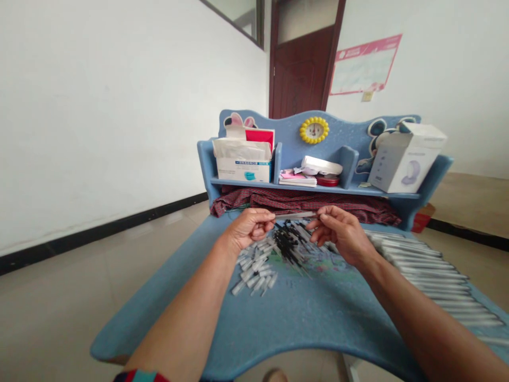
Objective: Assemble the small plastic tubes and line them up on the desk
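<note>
My left hand (pixel 248 228) and my right hand (pixel 342 233) hold a slim grey pen barrel (pixel 294 215) level between them, pinching its opposite ends above the blue children's desk (pixel 302 313). Directly under it lies a heap of black pen parts (pixel 288 244), probably refills. Clear plastic tubes (pixel 254 270) are scattered below my left hand. To the right of my right hand, long grey pen barrels (pixel 425 276) lie side by side in a neat row reaching the desk's right edge.
A blue shelf unit (pixel 314 183) backs the desk, holding a yellow flower clock (pixel 314 130), boxes, and papers. A red plaid cloth (pixel 306 201) lies beneath the shelf. A tiled floor surrounds the desk, and a dark wooden door (pixel 298 69) stands behind.
</note>
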A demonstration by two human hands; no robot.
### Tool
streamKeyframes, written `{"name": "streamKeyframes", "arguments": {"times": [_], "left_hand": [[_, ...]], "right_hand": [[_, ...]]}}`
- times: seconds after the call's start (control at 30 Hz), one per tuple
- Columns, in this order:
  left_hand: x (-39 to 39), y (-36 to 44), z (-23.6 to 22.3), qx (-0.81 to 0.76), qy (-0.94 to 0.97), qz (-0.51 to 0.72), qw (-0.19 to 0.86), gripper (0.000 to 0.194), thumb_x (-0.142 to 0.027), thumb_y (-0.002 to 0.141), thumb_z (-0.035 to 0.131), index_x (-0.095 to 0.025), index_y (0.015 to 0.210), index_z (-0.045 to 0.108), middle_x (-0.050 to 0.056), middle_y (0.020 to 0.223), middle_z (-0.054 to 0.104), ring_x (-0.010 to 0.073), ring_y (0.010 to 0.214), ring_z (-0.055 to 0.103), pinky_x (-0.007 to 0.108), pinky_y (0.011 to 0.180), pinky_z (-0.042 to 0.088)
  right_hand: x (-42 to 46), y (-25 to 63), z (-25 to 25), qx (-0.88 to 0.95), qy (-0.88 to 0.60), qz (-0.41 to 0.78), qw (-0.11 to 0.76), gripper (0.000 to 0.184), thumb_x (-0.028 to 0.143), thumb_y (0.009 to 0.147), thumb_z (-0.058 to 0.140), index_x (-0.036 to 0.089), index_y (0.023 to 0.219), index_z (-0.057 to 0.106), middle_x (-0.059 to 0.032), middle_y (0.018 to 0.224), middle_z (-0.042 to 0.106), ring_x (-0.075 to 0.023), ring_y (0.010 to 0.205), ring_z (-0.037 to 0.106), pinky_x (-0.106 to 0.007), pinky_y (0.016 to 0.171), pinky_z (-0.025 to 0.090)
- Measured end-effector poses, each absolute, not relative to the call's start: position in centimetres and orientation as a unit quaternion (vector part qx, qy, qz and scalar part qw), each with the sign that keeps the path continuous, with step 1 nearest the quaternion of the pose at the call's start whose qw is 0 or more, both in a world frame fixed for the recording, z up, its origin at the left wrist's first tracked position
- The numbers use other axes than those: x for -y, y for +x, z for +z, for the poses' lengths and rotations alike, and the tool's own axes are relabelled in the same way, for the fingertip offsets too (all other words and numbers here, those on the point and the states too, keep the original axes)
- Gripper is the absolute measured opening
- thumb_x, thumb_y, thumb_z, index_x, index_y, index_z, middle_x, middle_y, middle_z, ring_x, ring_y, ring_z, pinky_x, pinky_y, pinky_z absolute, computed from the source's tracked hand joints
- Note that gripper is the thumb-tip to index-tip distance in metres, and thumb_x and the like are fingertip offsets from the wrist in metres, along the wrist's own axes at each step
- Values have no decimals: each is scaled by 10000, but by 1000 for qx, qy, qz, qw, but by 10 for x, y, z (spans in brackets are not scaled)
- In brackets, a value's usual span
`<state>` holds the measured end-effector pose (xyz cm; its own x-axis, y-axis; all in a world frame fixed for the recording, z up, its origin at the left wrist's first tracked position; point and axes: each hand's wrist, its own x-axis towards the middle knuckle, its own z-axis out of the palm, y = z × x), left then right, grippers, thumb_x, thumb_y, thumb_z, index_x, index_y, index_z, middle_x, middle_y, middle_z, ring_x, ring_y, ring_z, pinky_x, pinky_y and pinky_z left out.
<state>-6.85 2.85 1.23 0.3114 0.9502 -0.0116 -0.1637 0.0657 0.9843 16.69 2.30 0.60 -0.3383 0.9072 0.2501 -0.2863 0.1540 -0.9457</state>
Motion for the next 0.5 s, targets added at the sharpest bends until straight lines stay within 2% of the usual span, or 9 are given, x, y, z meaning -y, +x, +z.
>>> {"name": "streamKeyframes", "arguments": {"times": [0.27, 0.5], "left_hand": [[-28, -66, 11, -393, 524, 440, 614, 211, -243, 657, 666, -111, 601, 510, -18, 500, 529, -9, 284, 280, 137, 302, 144], [-27, -63, 12, -395, 525, 437, 615, 209, -242, 642, 673, -105, 590, 524, -16, 488, 526, -13, 279, 283, 135, 300, 140]], "right_hand": [[-19, 165, -1, 557, -255, 571, 547, 257, 335, 767, 576, 211, 897, 392, -36, 771, 698, -161, 480, 633, -232, 414, 439], [-16, 163, -5, 571, -242, 564, 546, 275, 358, 779, 565, 214, 918, 377, -37, 762, 700, -157, 439, 617, -247, 407, 441]]}}
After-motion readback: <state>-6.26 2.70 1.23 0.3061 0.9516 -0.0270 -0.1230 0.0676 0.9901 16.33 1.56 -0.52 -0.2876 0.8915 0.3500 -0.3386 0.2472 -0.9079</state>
